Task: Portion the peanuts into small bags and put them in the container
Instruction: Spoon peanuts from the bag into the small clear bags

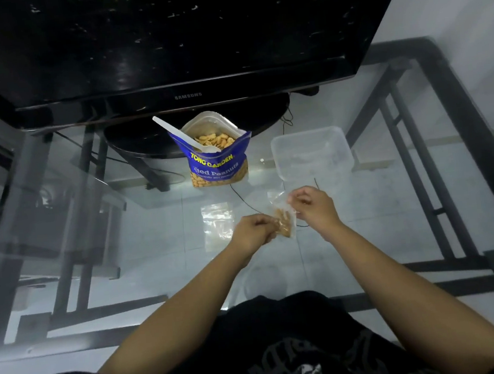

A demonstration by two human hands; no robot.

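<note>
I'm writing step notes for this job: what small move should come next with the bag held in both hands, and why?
Probably press the small bag shut along its top: it already holds peanuts, the left hand and right hand each pinch one end, and the clear container stands just beyond them.

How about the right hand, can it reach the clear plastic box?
Probably yes: the clear plastic box sits just beyond the right hand, nothing between, though it pinches the small clear bag of peanuts.

Spoon (186, 137) in peanut pouch (217, 159); container (312, 156) right; empty bags (217, 219) before pouch.
</note>
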